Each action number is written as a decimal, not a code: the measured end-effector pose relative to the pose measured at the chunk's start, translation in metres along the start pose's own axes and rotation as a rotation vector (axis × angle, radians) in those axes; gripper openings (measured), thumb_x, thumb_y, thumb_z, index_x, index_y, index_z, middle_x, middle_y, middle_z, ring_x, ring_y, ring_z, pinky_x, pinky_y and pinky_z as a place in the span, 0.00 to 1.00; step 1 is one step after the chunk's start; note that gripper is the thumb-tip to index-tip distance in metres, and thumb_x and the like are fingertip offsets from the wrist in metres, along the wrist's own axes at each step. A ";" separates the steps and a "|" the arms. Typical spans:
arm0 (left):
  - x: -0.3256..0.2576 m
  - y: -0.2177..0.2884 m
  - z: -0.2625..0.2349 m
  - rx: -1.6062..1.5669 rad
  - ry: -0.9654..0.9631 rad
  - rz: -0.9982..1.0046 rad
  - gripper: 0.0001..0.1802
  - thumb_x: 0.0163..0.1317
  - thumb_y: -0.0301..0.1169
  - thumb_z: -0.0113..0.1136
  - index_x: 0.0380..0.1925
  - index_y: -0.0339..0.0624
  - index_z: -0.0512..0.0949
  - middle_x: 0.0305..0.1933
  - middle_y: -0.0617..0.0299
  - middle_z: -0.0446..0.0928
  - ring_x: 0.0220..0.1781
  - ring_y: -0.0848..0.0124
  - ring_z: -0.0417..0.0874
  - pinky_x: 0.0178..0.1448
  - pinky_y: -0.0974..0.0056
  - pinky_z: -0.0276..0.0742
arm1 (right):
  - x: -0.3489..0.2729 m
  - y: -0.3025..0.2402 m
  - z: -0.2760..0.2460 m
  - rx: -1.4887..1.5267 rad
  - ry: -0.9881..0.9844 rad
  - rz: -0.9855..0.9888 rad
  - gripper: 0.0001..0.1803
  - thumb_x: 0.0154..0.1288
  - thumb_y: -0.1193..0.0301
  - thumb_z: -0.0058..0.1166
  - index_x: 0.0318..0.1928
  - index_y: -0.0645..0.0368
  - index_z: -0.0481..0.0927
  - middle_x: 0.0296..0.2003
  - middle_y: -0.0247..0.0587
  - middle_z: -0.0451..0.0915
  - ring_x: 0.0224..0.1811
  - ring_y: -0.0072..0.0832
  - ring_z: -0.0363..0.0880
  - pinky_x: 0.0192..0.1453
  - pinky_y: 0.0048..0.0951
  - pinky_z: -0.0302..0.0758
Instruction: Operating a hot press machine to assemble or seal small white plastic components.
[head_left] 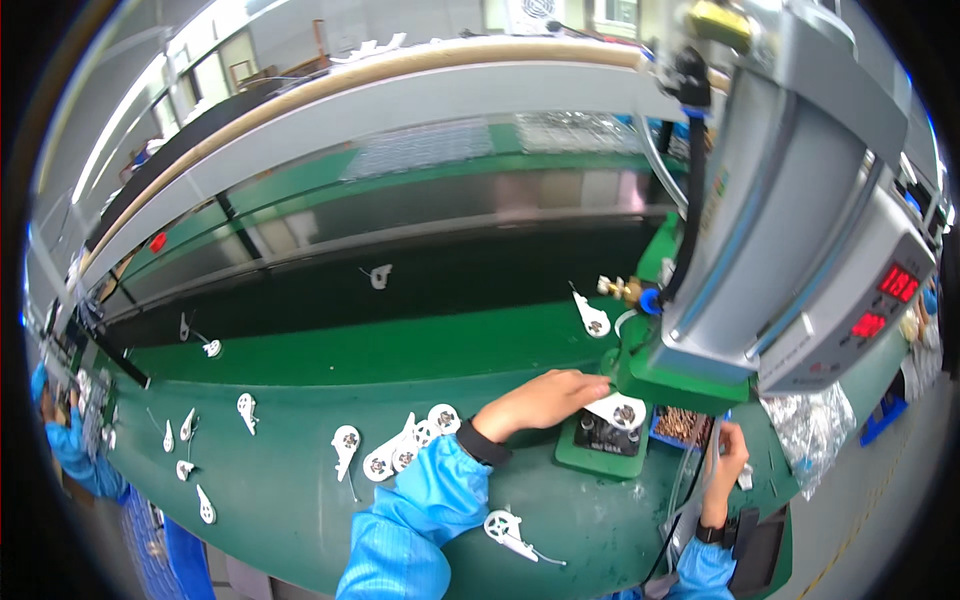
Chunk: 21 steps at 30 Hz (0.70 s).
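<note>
My left hand [543, 402] reaches under the press head, its fingertips gripping the narrow end of a white plastic part with a round hub [622, 411]. That part lies over the dark block on the green press base [600, 462]. On the right, my right hand [729, 468] is held beside a blue tray of small copper-coloured pieces [682, 426], behind some clear tubes. Its fingers are curled together, and what they hold is too small to make out. Left of my left forearm lies a cluster of similar white parts [405, 450]. Another white part with a wire [508, 532] rests nearer me.
A tall pneumatic press [770, 200] with a red digital display stands over the right side. More white parts [247, 410] are scattered across the green bench, and a few lie on the dark belt [450, 268] behind. A clear plastic bag [812, 430] lies right; another person's blue sleeve [72, 455] shows far left.
</note>
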<state>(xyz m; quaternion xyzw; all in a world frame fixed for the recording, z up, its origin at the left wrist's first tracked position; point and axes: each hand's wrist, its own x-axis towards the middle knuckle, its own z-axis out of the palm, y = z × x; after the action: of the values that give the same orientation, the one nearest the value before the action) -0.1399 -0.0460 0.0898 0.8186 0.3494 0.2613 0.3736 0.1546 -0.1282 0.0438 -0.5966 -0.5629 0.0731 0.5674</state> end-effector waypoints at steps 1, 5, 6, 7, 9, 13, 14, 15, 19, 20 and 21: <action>-0.002 -0.014 -0.012 0.011 0.073 -0.049 0.21 0.67 0.42 0.40 0.49 0.40 0.72 0.41 0.49 0.74 0.43 0.56 0.75 0.50 0.59 0.70 | -0.003 0.003 -0.002 -0.081 -0.011 -0.033 0.02 0.53 0.80 0.53 0.28 0.64 0.74 0.21 0.34 0.69 0.23 0.21 0.64 0.29 0.23 0.62; -0.032 -0.093 -0.067 0.526 0.420 -0.348 0.20 0.65 0.41 0.44 0.48 0.40 0.72 0.43 0.53 0.70 0.51 0.56 0.71 0.54 0.58 0.68 | -0.019 0.019 0.010 -0.147 0.034 -0.315 0.04 0.51 0.79 0.54 0.28 0.63 0.72 0.19 0.40 0.65 0.22 0.26 0.64 0.28 0.25 0.61; -0.039 -0.121 -0.079 0.652 0.407 -0.494 0.18 0.60 0.41 0.50 0.45 0.43 0.72 0.49 0.55 0.68 0.53 0.57 0.69 0.53 0.54 0.70 | -0.019 0.025 0.016 -0.147 0.006 -0.134 0.05 0.50 0.80 0.55 0.29 0.64 0.74 0.21 0.40 0.70 0.24 0.25 0.69 0.30 0.25 0.65; -0.050 -0.146 -0.089 0.770 0.401 -0.604 0.17 0.58 0.39 0.53 0.45 0.44 0.72 0.49 0.56 0.68 0.54 0.59 0.69 0.51 0.54 0.70 | -0.030 0.034 -0.008 -0.347 -0.374 -0.014 0.27 0.64 0.67 0.49 0.60 0.65 0.61 0.53 0.54 0.70 0.55 0.41 0.69 0.61 0.31 0.59; -0.053 -0.174 -0.105 0.891 0.420 -0.749 0.17 0.56 0.37 0.54 0.44 0.44 0.72 0.48 0.58 0.69 0.54 0.62 0.69 0.51 0.55 0.70 | -0.037 0.025 -0.010 -0.600 -0.233 -0.412 0.21 0.63 0.73 0.48 0.54 0.71 0.67 0.44 0.53 0.75 0.42 0.39 0.74 0.48 0.33 0.69; -0.068 -0.214 -0.130 1.020 0.528 -0.771 0.18 0.54 0.35 0.54 0.45 0.45 0.72 0.51 0.61 0.69 0.55 0.63 0.69 0.51 0.57 0.69 | -0.031 -0.027 -0.005 -0.166 -0.273 0.029 0.09 0.62 0.74 0.50 0.40 0.67 0.73 0.29 0.45 0.75 0.30 0.35 0.72 0.38 0.32 0.70; -0.073 -0.227 -0.134 1.020 0.538 -0.780 0.18 0.54 0.35 0.54 0.45 0.45 0.72 0.51 0.61 0.69 0.55 0.63 0.69 0.51 0.57 0.69 | -0.030 -0.028 -0.004 -0.165 -0.283 0.014 0.09 0.62 0.74 0.50 0.40 0.67 0.73 0.29 0.45 0.75 0.30 0.35 0.72 0.38 0.32 0.70; -0.075 -0.235 -0.140 1.131 0.623 -0.668 0.18 0.54 0.35 0.53 0.46 0.46 0.71 0.54 0.61 0.68 0.57 0.62 0.67 0.51 0.58 0.69 | -0.026 -0.028 -0.002 -0.163 -0.290 -0.005 0.09 0.61 0.74 0.50 0.39 0.67 0.73 0.28 0.45 0.75 0.30 0.34 0.72 0.38 0.32 0.70; -0.062 -0.250 -0.150 1.377 0.598 -0.467 0.18 0.56 0.33 0.51 0.48 0.49 0.71 0.63 0.62 0.62 0.65 0.58 0.60 0.55 0.60 0.67 | -0.027 -0.027 -0.011 -0.166 -0.312 -0.071 0.08 0.61 0.74 0.50 0.38 0.67 0.73 0.28 0.45 0.74 0.29 0.34 0.71 0.37 0.31 0.69; -0.055 -0.256 -0.153 1.377 0.605 -0.471 0.18 0.56 0.33 0.51 0.48 0.49 0.71 0.63 0.62 0.62 0.65 0.58 0.60 0.55 0.60 0.67 | -0.026 -0.026 -0.011 -0.169 -0.317 -0.085 0.08 0.61 0.74 0.50 0.38 0.67 0.73 0.28 0.44 0.74 0.29 0.34 0.71 0.37 0.31 0.69; -0.047 -0.263 -0.154 1.334 0.583 -0.503 0.19 0.56 0.32 0.50 0.49 0.48 0.70 0.64 0.62 0.60 0.66 0.57 0.58 0.54 0.60 0.67 | -0.027 -0.026 -0.013 -0.176 -0.319 -0.094 0.07 0.61 0.74 0.50 0.37 0.67 0.73 0.27 0.44 0.73 0.29 0.33 0.70 0.37 0.31 0.69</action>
<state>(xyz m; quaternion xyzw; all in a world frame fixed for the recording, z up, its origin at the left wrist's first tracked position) -0.3740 0.1096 -0.0368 0.6646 0.6928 0.1078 -0.2583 0.1397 -0.1631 0.0532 -0.5977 -0.6772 0.0909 0.4194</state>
